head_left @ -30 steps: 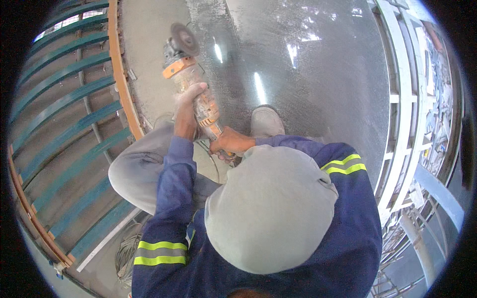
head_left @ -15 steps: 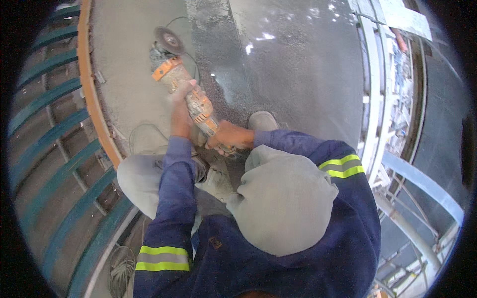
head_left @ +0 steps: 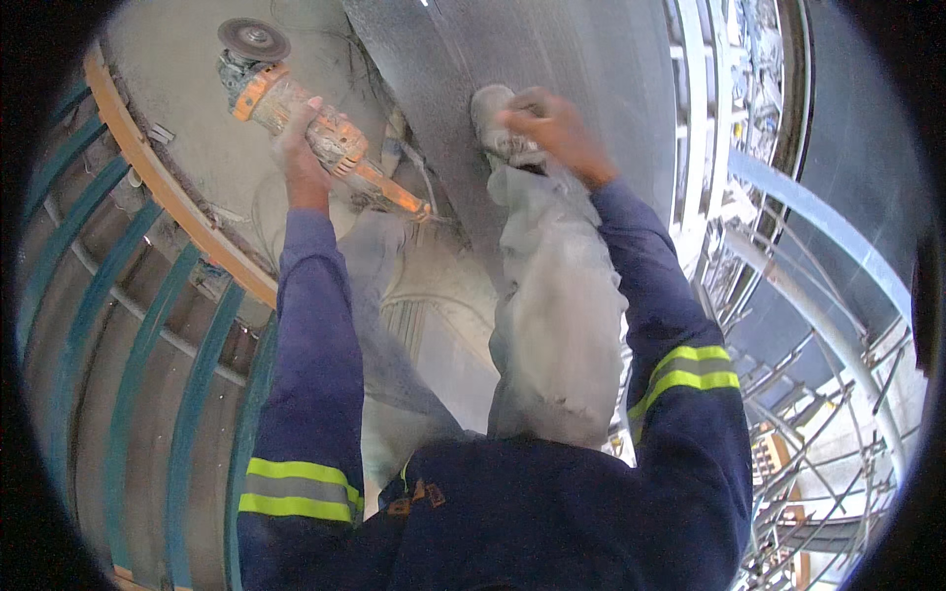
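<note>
The person's left hand is wrapped tight around the body of an orange, dust-caked angle grinder, fingers closed over its casing. The grinder lies tilted, its grey round grinding disc pointing up and away toward the far left, its orange tail end reaching back toward the middle. It hangs just above the pale, dusty concrete floor, near a curved orange-painted metal rim that edges the slab.

The right hand is down at a dusty grey work boot, fingers curled against its top; whether it truly clamps the boot or only rests there, I cannot tell. The boot stands on a darker, shiny grey strip of floor. Dust-whitened trouser legs run down from it.

Beyond the rim, green steel bars run in curved rows. To the right is a tangle of white and blue scaffold tubing. No container of any kind shows here.
</note>
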Motion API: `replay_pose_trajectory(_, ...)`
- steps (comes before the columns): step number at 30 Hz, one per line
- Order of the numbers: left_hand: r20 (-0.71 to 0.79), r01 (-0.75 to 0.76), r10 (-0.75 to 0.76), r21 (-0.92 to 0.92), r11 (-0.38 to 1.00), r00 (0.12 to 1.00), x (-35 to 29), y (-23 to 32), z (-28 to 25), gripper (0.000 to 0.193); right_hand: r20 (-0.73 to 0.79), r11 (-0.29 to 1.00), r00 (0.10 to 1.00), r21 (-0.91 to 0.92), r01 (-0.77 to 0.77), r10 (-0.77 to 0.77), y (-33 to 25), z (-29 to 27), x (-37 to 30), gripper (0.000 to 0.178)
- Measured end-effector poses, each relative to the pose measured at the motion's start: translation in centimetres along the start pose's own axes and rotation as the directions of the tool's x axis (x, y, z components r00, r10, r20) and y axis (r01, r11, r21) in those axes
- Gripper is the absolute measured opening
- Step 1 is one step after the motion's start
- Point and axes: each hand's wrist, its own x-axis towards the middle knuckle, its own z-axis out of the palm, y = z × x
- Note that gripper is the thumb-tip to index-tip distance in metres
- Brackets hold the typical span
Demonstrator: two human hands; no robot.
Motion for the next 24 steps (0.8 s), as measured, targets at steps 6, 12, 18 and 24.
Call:
replay_pose_trajectory(6, -0.030, 0.108, -0.108, -0.010, 0.994, 0.994, -2.3, 1.2, -0.7, 0.038, -0.254, 0.864, 0.842, 0.313, -0.394, 0.476, -1.6, -8.2, -13.3, 0.043)
replay_pose_trajectory(12, -0.167, 0.203, -0.193, 0.044, 0.978, 0.967, -5.4, 3.5, 2.9, 0.035, -0.189, 0.739, 0.733, 0.366, -0.565, 0.654, -2.8, -10.0, -17.5, 0.043)
replay_pose_trajectory(18, -0.206, 0.213, -0.189, 0.098, 0.972, 0.960, -8.0, 1.2, -0.8, 0.029, -0.122, 0.860, 0.852, 0.118, -0.496, 0.508, -0.5, -4.3, -14.7, 0.041)
replay_pose_trajectory(24, -0.063, 0.311, -0.307, 0.061, 0.949, 0.950, -13.7, -1.9, -1.0, 0.028, -0.081, 0.908, 0.905, 0.065, -0.414, 0.418, 0.8, -2.8, -16.7, 0.040)
